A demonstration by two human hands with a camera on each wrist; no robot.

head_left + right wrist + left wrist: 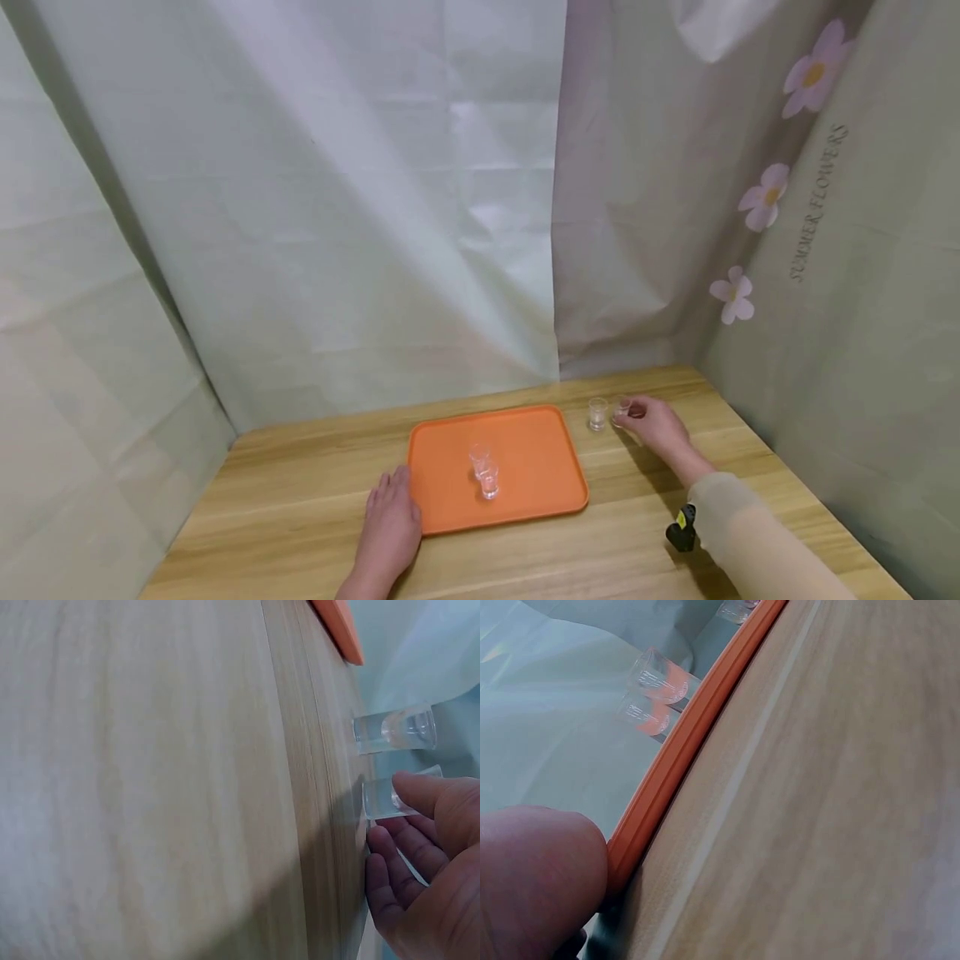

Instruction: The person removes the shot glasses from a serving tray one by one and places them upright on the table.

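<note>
My right hand [654, 425] pinches a small clear shot glass [382, 799] between thumb and fingers, at the table's back right. A second clear shot glass [597, 414] stands upright just left of it. On the orange tray [532, 450] two more clear shot glasses stand close together, the farther glass [478, 457] partly behind the nearer glass [490, 483]. My left hand [390, 525] rests at the tray's left edge with its fingers fairly straight. In the left wrist view the thumb [540, 877] lies against the tray's orange rim [675, 765].
The wooden table [300, 492] runs back to a pale curtain [360, 250] behind and at both sides. Printed flowers [763, 197] mark the right-hand curtain. A black wrist device [682, 529] sits by the right sleeve [750, 525].
</note>
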